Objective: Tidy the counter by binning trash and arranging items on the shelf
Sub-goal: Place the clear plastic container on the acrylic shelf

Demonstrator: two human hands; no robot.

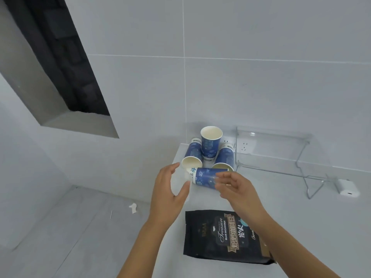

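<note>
Several blue patterned paper cups cluster at the counter's far left corner. One cup stands upright at the back, with one lying on each side of it, left and right. A further cup lies on its side in front. My right hand has fingers and thumb around that front cup's mouth end. Just left of the same cup, my left hand hovers with fingers spread and nothing in it. A black coffee bag lies flat nearer to me.
A clear two-tier shelf on thin metal legs stands against the tiled wall at the right, in front of wall sockets. A small white device sits beside it. On the floor at the left lies a paper scrap.
</note>
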